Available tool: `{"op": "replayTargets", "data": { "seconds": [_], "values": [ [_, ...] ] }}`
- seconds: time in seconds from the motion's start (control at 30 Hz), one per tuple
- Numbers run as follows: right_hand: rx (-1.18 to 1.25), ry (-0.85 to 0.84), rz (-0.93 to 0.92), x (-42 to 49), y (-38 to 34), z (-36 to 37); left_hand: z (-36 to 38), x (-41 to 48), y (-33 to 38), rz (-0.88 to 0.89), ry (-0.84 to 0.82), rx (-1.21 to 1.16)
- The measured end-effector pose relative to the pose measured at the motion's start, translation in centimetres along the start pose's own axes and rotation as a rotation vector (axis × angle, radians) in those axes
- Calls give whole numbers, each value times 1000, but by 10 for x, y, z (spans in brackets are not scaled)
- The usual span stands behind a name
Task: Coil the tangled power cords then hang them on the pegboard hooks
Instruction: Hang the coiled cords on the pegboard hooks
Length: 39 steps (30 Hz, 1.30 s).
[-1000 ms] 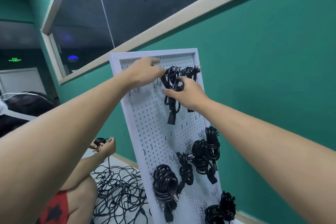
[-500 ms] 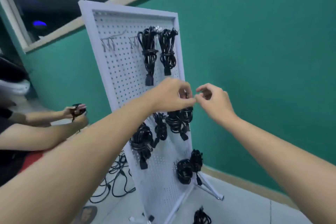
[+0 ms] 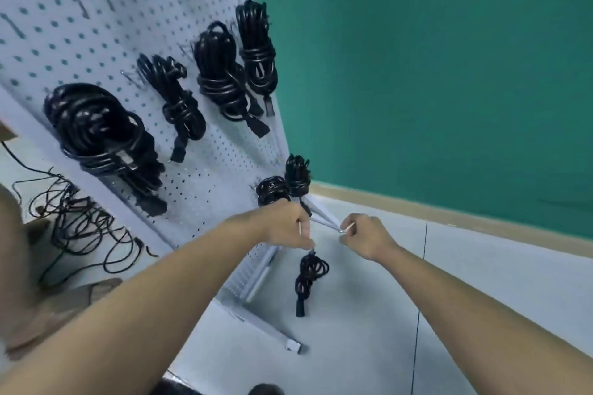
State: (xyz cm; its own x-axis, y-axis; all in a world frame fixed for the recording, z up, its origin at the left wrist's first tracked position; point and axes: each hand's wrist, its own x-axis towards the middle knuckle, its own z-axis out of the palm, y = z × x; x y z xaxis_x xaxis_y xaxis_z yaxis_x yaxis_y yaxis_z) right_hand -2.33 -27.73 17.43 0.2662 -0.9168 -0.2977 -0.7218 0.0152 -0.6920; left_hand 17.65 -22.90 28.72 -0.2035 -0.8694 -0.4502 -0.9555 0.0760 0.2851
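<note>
Cord (image 3: 309, 279): coiled, down by the floor, just under left hand (image 3: 285, 228), can't tell if touching | left hand: pinches a thin stick (image 3: 300, 228) | right hand (image 3: 365, 236): pinches another stick (image 3: 349, 227) | pegboard (image 3: 80, 26): six hung cords (image 3: 221, 74) | loose cords (image 3: 73, 221): floor, far left

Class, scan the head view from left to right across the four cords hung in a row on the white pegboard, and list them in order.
Large fat black coiled cord → slim black coiled cord → thick black coiled cord → tall narrow black coiled cord.
</note>
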Motion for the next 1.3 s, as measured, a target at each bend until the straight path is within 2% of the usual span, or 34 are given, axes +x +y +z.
{"op": "replayTargets", "data": {
  "seconds": [0.2,0.4,0.67,0.87,1.07,1.3],
  "values": [
    [-29,-116,217,52,31,98,52,41,-52,-59,-159,-41],
    [228,-144,461,71,46,201,80,38,-93,-103,-212,-59],
    [380,-55,553,90,51,221,85,34,-103,-90,-204,-69],
    [472,-102,512,83,33,170,50,38,-77,-52,-111,-58],
    [443,54,202,34,-14,50,-13,2,-18,35,67,11],
    [384,239,-171,-70,-89,-90,-110,-111,76,214,332,119]
  ]
}}
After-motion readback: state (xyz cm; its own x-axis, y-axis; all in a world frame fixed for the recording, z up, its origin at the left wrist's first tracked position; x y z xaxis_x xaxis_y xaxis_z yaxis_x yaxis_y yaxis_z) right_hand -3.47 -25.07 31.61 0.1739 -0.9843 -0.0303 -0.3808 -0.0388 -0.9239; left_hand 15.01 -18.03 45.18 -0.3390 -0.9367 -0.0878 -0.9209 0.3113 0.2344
